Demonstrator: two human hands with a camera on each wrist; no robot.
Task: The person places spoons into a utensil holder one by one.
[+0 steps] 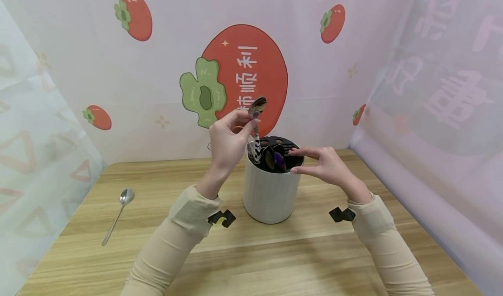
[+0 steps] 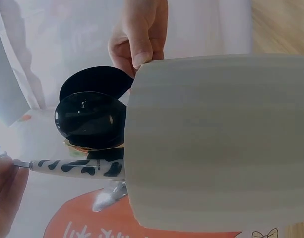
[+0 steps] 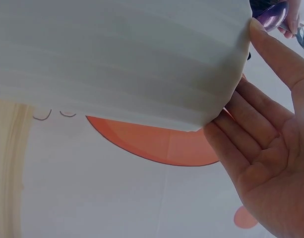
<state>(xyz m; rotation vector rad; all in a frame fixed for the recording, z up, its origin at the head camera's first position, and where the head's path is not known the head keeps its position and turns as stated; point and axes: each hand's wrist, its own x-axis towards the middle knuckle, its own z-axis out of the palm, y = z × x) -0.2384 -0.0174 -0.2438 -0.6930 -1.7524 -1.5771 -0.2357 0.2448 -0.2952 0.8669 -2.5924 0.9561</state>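
A white cylindrical utensil holder point(image 1: 271, 195) with a black perforated top insert stands on the table. My left hand point(image 1: 232, 141) pinches a spoon point(image 1: 257, 106) near its bowl, bowl upward. The spoon's black-and-white patterned handle point(image 2: 75, 167) runs down into the holder, so its lower end is hidden. My right hand point(image 1: 324, 167) grips the right side of the rim, thumb near and fingers beyond, as the right wrist view also shows. Several other spoons stand bowl-up in the holder, among them a purple one point(image 1: 280, 161) and a dark glossy one point(image 2: 90, 119).
A silver spoon point(image 1: 126, 196) lies on the left of the wooden table point(image 1: 173, 261). Behind the holder hangs a pale cloth backdrop point(image 1: 169, 38) printed with orange-red fruit. A further pale sheet point(image 1: 440, 125) borders the right side.
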